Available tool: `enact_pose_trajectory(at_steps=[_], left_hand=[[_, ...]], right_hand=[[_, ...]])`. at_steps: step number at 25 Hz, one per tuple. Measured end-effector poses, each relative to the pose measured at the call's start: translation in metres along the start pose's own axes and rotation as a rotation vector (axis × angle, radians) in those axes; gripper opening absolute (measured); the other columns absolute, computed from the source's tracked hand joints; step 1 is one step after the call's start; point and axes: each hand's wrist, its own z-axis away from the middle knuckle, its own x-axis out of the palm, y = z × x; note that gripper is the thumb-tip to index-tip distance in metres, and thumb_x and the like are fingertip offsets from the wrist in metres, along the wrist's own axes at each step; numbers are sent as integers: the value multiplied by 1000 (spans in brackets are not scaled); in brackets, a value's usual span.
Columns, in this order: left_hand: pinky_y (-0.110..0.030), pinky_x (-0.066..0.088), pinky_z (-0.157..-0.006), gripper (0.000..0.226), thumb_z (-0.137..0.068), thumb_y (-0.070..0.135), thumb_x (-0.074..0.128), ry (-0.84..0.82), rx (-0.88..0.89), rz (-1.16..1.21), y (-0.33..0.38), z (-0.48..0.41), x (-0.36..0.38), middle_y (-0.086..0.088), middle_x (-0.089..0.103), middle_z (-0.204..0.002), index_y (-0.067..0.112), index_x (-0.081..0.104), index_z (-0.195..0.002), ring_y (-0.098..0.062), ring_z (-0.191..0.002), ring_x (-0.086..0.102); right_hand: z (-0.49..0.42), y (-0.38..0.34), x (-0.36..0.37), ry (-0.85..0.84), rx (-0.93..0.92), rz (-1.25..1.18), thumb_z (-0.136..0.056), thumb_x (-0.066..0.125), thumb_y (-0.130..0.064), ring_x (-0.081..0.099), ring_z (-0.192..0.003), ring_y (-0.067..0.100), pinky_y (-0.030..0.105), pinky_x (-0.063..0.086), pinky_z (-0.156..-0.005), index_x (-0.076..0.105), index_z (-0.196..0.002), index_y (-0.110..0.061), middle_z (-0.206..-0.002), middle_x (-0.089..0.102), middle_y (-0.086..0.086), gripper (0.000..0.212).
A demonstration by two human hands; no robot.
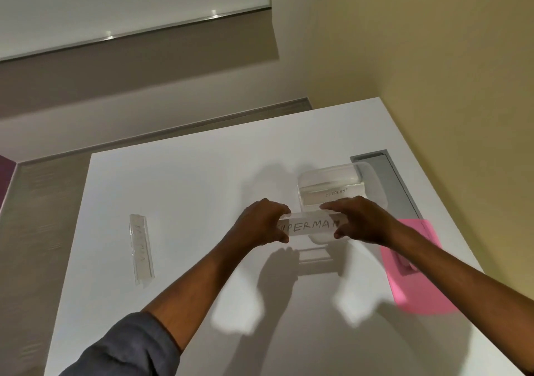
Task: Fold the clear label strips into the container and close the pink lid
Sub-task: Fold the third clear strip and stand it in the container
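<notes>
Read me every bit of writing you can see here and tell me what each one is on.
"ELEPHANT": strip standing in the clear container, small and faint.
"SUPERMAN": strip held between the left hand and right hand; fingers cover part of the first and last letters.
Strip lying on the table: handwritten, too blurred to read.
Pink lid: no text visible.

held strip (310, 227): "SUPERMAN" | strip in container (332, 195): "ELEPHANT" | left strip (141, 248): writing unreadable
</notes>
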Motion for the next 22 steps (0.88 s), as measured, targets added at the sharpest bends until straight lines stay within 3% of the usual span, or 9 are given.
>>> enact_pose_trajectory(at_steps=[6, 12, 17, 22], left_hand=[[-38, 59, -81, 56, -79, 38, 87, 66, 92, -128, 41, -47, -1, -2, 78, -112, 27, 71, -132, -26, -101, 71], [-38, 55, -82, 60, -82, 38, 86, 85, 99, -136, 57, -100, 5, -4, 75, -118, 24, 66, -136, -27, -109, 68], [-36, 56, -76, 45, -78, 25, 90, 35, 81, -157, 60, -141, 10, -5, 79, -109, 18, 75, -120, -28, -100, 72], [-36, 55, -73, 32, -81, 20, 85, 46, 56, -298, 58, -165, 26, -6, 78, -104, 16, 74, -111, -31, -95, 73]], right_hand=[[0, 39, -36, 68, -14, 183, -77, 90, -16, 69, -122, 29, 48, 58, -95, 60, -146, -24, -140, 70, 1, 76], [-16, 71, -62, 109, -57, 219, -74, 89, -12, 75, -101, 28, 43, 62, -82, 69, -133, -17, -121, 78, 4, 62], [-38, 94, -57, 176, -57, 221, -74, 87, -7, 76, -99, 28, 44, 63, -79, 71, -127, -14, -117, 78, 8, 56], [-64, 109, -47, 106, -72, 424, -76, 88, -15, 74, -94, 28, 38, 60, -77, 70, -117, -14, -107, 78, 6, 45]])
